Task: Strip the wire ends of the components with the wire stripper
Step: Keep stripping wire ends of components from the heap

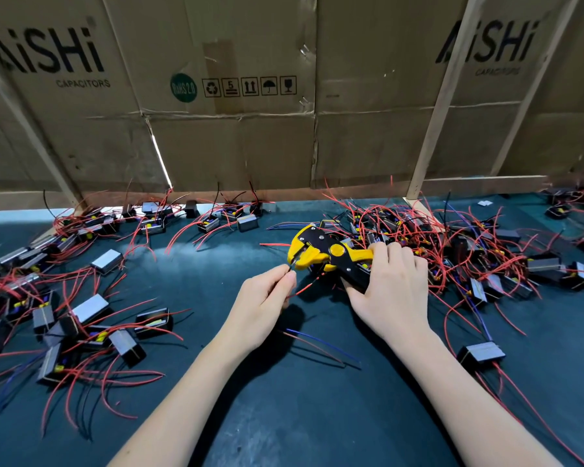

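Observation:
My right hand [390,286] grips the handles of a yellow and black wire stripper [321,252], whose jaws point left over the mat. My left hand [265,303] pinches a red wire [304,288] between thumb and fingertips and holds its end at the stripper's jaws. The component that this wire belongs to is hidden under the stripper and my right hand. Small black box components with red, blue and black wires lie in a heap [459,251] behind my right hand and in another spread [64,318] at the left.
A dark green mat [284,416] covers the table. Cardboard sheets [236,136] with wooden struts wall off the back edge. Loose red and blue wires [321,343] lie between my forearms. One single component [481,353] sits right of my right forearm.

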